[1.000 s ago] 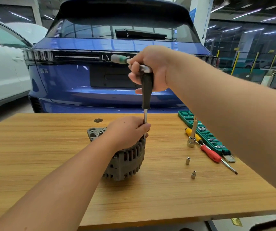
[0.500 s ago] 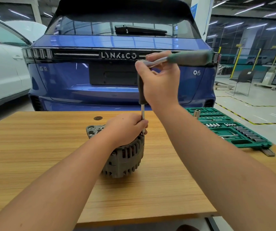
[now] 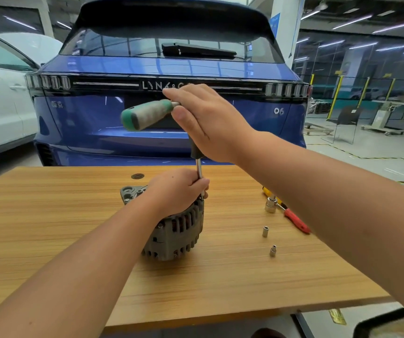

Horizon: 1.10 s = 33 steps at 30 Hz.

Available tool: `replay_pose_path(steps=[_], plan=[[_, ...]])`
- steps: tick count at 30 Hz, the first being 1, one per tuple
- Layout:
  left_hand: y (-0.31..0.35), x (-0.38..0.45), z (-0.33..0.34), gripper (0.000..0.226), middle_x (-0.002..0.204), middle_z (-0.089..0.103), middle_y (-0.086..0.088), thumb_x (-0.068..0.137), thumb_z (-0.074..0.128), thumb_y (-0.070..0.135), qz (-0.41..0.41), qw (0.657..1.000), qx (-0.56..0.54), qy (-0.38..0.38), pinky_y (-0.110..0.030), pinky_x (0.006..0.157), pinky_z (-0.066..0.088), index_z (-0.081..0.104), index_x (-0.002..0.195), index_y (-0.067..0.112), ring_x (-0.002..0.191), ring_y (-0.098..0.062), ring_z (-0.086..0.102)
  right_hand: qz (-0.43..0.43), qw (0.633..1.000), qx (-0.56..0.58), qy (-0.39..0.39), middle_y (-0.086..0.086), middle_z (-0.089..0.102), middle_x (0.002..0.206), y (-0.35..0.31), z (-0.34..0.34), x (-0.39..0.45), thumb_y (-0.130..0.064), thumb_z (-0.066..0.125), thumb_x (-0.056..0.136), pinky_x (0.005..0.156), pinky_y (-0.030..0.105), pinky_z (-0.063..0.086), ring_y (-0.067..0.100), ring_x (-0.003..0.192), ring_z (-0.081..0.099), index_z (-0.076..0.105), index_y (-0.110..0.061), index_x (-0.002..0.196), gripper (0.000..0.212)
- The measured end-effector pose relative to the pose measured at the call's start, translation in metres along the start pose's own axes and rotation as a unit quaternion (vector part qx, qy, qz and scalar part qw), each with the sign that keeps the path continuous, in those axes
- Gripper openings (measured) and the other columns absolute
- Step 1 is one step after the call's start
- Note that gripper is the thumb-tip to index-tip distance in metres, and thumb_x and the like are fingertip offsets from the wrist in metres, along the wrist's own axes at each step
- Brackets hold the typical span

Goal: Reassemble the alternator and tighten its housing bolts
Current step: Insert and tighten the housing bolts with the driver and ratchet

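Left hand (image 3: pixel 176 191): curled on alternator (image 3: pixel 175 230), fingers at the shaft.
Right hand (image 3: pixel 203 120): gripped ratchet (image 3: pixel 147 114) head.

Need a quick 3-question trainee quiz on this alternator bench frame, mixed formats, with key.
1. True or false: the left hand rests on the alternator.
2. The right hand holds: A) red screwdriver B) ratchet C) loose socket.
3. How many small loose sockets stand on the table right of the alternator, apart from the bigger one by the red screwdriver?

Key: 1 true; 2 B; 3 two.
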<state>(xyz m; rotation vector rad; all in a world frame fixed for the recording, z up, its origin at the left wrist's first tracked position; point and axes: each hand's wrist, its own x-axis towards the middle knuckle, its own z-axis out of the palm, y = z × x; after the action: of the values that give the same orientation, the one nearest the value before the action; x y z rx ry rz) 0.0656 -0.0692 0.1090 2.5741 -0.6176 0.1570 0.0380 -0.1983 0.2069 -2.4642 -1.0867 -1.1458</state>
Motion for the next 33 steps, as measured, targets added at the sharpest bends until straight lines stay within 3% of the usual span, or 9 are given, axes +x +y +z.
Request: replay_pose_path(steps=[4,7,10,14,17,19,24,31,33], plan=[[0.0,-0.001,0.001,0.029,0.089,0.07,0.023,0.107,0.04,0.049,0.005,1.0,-0.002,-0.001,-0.028,0.069,0.049,0.065,0.101,0.036,0.082,0.003,0.062,0.038,0.992,-0.095,-0.07,-0.001,0.062,0.097,-0.004,-0.008,0.021,-0.041,0.034,0.109,0.075,0.038,0.044,0.022,0.092,0.055,0.068,-0.018,0.11,0.041],[-0.002,0.0,0.002,0.028,0.086,0.069,0.028,0.106,0.04,0.052,0.008,1.0,0.001,0.004,-0.033,0.075,0.056,0.064,0.099,0.039,0.08,0.001,0.065,0.126,0.967,-0.164,-0.148,-0.001,0.05,0.073,-0.005,-0.015,0.046,-0.049,0.033,0.107,0.053,0.032,0.029,0.021,0.065,0.049,0.049,-0.021,0.072,0.048],[-0.002,0.0,0.002,0.025,0.083,0.067,0.031,0.105,0.04,0.055,0.012,1.0,0.007,0.004,-0.036,0.076,0.058,0.059,0.092,0.044,0.077,0.004,0.064,0.187,0.946,-0.162,-0.209,-0.001,0.05,0.067,-0.001,-0.021,0.065,-0.048,0.038,0.105,0.052,0.03,0.031,0.018,0.06,0.048,0.043,-0.02,0.069,0.047],[-0.003,0.001,0.001,0.025,0.08,0.066,0.032,0.104,0.041,0.057,0.013,1.0,-0.003,-0.002,-0.037,0.077,0.058,0.059,0.09,0.045,0.079,0.003,0.064,0.336,0.912,0.043,-0.231,-0.003,0.068,0.052,0.006,-0.024,0.073,-0.036,0.046,0.106,0.051,0.017,0.051,0.011,0.049,0.068,0.061,-0.011,0.08,0.039],[-0.003,0.001,0.0,0.025,0.08,0.066,0.031,0.104,0.041,0.056,0.017,1.0,-0.01,-0.008,-0.035,0.077,0.058,0.058,0.09,0.045,0.08,0.002,0.065,0.464,0.822,0.275,-0.182,-0.001,0.071,0.062,0.011,-0.026,0.065,-0.028,0.05,0.104,0.084,0.043,0.057,0.019,0.06,0.073,0.061,-0.007,0.102,0.024],[-0.003,0.001,0.0,0.024,0.08,0.066,0.032,0.104,0.042,0.055,0.019,1.0,-0.012,-0.008,-0.032,0.076,0.056,0.057,0.088,0.047,0.082,0.004,0.063,0.521,0.72,0.446,-0.105,-0.003,0.064,0.061,0.011,-0.024,0.058,-0.021,0.051,0.103,0.092,0.049,0.053,0.018,0.057,0.07,0.058,-0.009,0.11,0.015],[-0.003,0.003,-0.002,0.019,0.082,0.067,0.03,0.105,0.043,0.051,0.024,0.999,-0.018,-0.018,-0.026,0.074,0.051,0.056,0.091,0.046,0.085,0.008,0.06,0.514,0.516,0.677,0.103,0.0,0.058,0.073,0.004,-0.01,0.035,-0.017,0.052,0.103,0.073,0.033,0.046,0.013,0.061,0.057,0.056,-0.009,0.101,0.009],[-0.003,0.002,-0.004,0.02,0.087,0.068,0.028,0.106,0.043,0.047,0.025,0.999,-0.018,-0.023,-0.029,0.081,0.052,0.062,0.101,0.041,0.089,0.007,0.059,0.398,0.531,0.715,0.222,0.0,0.06,0.09,-0.002,0.007,0.005,-0.003,0.067,0.093,0.08,0.03,0.046,0.012,0.076,0.062,0.054,-0.015,0.099,0.019],[-0.002,0.003,-0.003,0.02,0.088,0.067,0.026,0.106,0.043,0.047,0.022,0.999,-0.014,-0.023,-0.026,0.076,0.05,0.061,0.102,0.039,0.087,0.006,0.059,0.354,0.622,0.638,0.283,0.0,0.066,0.09,-0.006,0.018,0.001,-0.001,0.072,0.089,0.077,0.029,0.054,0.011,0.078,0.068,0.055,-0.015,0.096,0.023]])
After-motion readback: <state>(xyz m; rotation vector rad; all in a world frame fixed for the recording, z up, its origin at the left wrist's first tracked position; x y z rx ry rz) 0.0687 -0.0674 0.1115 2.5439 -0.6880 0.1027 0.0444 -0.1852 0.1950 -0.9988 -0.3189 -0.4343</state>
